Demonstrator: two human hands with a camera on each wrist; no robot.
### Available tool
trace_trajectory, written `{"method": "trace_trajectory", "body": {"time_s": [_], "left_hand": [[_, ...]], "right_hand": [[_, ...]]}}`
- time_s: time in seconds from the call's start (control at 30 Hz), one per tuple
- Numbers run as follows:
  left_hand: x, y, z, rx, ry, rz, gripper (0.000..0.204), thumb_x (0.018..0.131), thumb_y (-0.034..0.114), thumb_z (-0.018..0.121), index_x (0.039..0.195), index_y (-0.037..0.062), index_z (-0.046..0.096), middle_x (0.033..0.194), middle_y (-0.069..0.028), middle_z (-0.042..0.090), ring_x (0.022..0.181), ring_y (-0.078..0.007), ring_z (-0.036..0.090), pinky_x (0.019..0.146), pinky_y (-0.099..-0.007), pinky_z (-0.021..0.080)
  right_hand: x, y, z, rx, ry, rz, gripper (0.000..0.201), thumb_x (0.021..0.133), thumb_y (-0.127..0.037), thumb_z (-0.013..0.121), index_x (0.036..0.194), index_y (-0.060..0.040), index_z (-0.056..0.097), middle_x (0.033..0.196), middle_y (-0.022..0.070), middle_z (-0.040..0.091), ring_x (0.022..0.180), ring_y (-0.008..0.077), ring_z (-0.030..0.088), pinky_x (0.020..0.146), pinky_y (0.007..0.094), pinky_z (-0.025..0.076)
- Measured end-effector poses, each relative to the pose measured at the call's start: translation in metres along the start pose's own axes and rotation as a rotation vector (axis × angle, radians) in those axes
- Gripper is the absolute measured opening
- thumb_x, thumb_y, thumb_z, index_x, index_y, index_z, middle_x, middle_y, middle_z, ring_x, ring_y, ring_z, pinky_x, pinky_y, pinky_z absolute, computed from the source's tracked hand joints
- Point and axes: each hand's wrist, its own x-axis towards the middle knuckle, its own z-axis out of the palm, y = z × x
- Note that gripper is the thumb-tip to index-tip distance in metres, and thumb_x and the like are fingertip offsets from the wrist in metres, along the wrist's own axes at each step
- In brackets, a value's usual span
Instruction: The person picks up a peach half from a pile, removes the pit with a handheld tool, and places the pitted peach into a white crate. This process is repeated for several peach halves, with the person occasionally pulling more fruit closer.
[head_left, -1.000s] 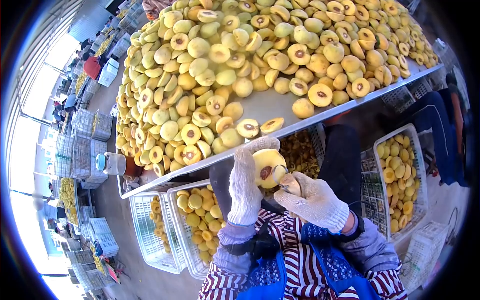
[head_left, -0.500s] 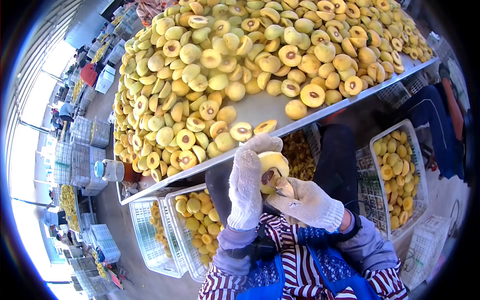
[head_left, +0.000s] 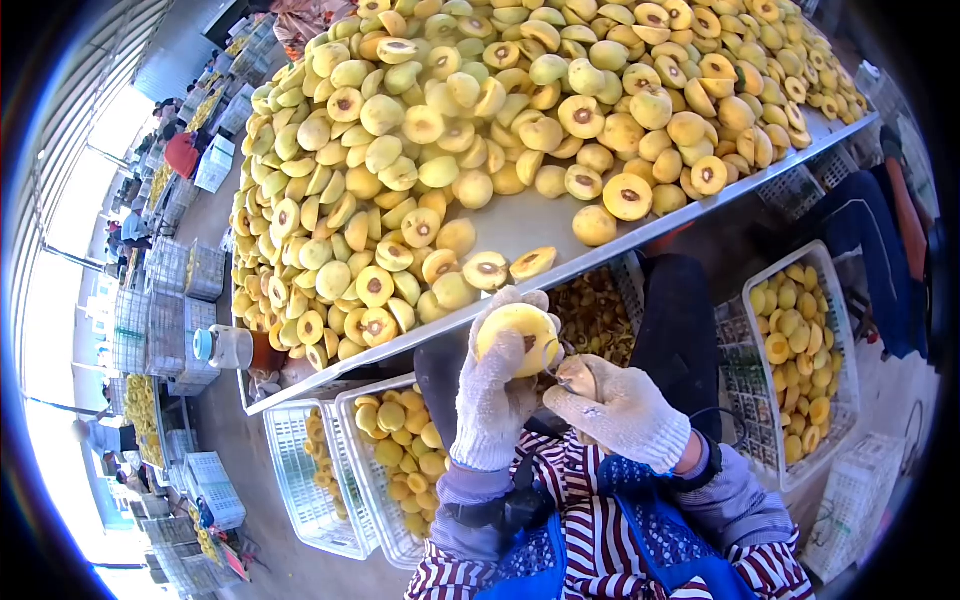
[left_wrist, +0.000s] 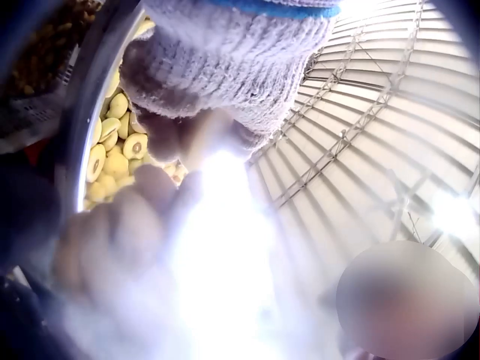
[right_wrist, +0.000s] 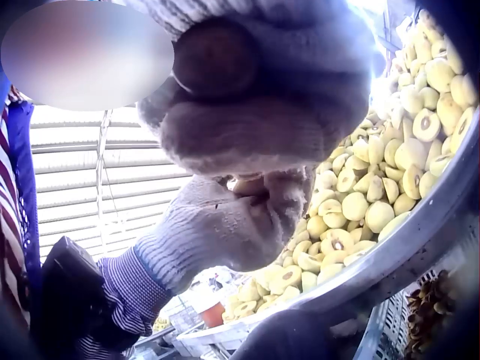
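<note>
In the head view my gloved left hand (head_left: 486, 405) holds a yellow peach half (head_left: 522, 324), with the thumb across its near side. My gloved right hand (head_left: 640, 412) grips a pitting tool by its stubby handle (head_left: 577, 376). The tool's thin curved metal loop (head_left: 552, 352) is at the right edge of the peach half. Seen from the right wrist, the round butt of the handle (right_wrist: 216, 58) sticks out of the curled right glove. Glare washes out much of the left wrist view.
A metal-edged table (head_left: 520, 215) piled with peach halves (head_left: 380, 285) stands ahead. Below its edge is a crate of brown scraps (head_left: 595, 315). Crates of peach halves (head_left: 405, 450) (head_left: 795, 350) flank my legs. A blue-capped bottle (head_left: 232, 347) stands at the table's left corner.
The peach half's pitted face was turned up with the loop at its pit; now the half is tilted and the loop is at its right edge. Both hands keep their hold.
</note>
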Motion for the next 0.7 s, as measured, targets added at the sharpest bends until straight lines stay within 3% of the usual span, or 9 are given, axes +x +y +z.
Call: {"method": "trace_trajectory", "body": {"time_s": [0.23,0.33,0.47,0.53,0.6,0.63,0.7], "left_hand": [[-0.006,-0.006,0.014,0.033,0.068,0.053,0.059,0.095,0.042,0.062,0.136,0.0007,0.05,0.132,-0.019,0.058,0.112,-0.0338,0.063,0.089,-0.0453,0.057],[-0.012,-0.005,0.02,0.038,0.004,0.051,0.057,0.1,0.04,0.056,0.139,0.0015,0.042,0.132,-0.0177,0.054,0.118,-0.0285,0.057,0.097,-0.0422,0.05],[-0.02,-0.011,0.034,0.185,0.056,0.283,0.056,0.102,0.041,0.052,0.139,0.0003,0.043,0.134,-0.0187,0.054,0.117,-0.0292,0.058,0.095,-0.0418,0.052],[-0.02,-0.018,0.034,0.338,0.126,0.432,0.059,0.1,0.045,0.053,0.137,0.0,0.046,0.134,-0.0192,0.055,0.113,-0.0316,0.061,0.088,-0.0433,0.057],[-0.017,-0.004,0.031,0.352,0.034,0.369,0.052,0.101,0.04,0.052,0.134,-0.0006,0.049,0.127,-0.0188,0.059,0.109,-0.0279,0.062,0.087,-0.0392,0.055],[-0.016,0.006,0.034,0.405,0.029,0.305,0.051,0.102,0.039,0.052,0.132,-0.0013,0.05,0.125,-0.0179,0.06,0.108,-0.0261,0.062,0.088,-0.0374,0.055],[-0.007,0.016,0.03,0.581,-0.022,0.291,0.05,0.103,0.038,0.05,0.131,-0.0034,0.052,0.122,-0.0162,0.062,0.107,-0.0218,0.062,0.091,-0.0334,0.052]], "right_hand": [[0.003,-0.007,0.002,-0.129,0.009,-0.029,0.044,0.091,-0.048,0.063,0.113,-0.0096,0.06,0.086,0.0194,0.069,0.081,0.0406,0.067,0.07,0.0468,0.054],[0.003,0.0,0.006,-0.139,0.055,-0.089,0.043,0.091,-0.047,0.062,0.113,-0.0108,0.06,0.086,0.0191,0.069,0.081,0.041,0.067,0.069,0.0474,0.054],[0.004,-0.004,0.004,-0.057,-0.02,-0.011,0.042,0.092,-0.047,0.06,0.114,-0.0111,0.061,0.089,0.0218,0.068,0.085,0.0419,0.066,0.072,0.0473,0.054],[0.004,-0.004,0.005,0.145,-0.092,0.006,0.035,0.095,-0.036,0.062,0.113,-0.0068,0.062,0.089,0.0136,0.071,0.081,0.0274,0.07,0.073,0.0373,0.055],[-0.002,-0.02,0.005,0.392,-0.183,0.083,0.03,0.096,-0.03,0.063,0.112,-0.0046,0.062,0.089,0.0072,0.072,0.079,0.017,0.069,0.074,0.0315,0.054],[-0.003,-0.022,0.007,0.488,-0.195,0.117,0.025,0.096,-0.025,0.064,0.11,-0.004,0.061,0.084,-0.0014,0.068,0.074,0.0059,0.06,0.069,0.0231,0.05],[-0.004,-0.036,-0.008,0.563,-0.31,0.219,0.022,0.097,-0.028,0.063,0.109,-0.0089,0.06,0.073,-0.004,0.06,0.058,0.0025,0.054,0.05,0.0206,0.041]]}}
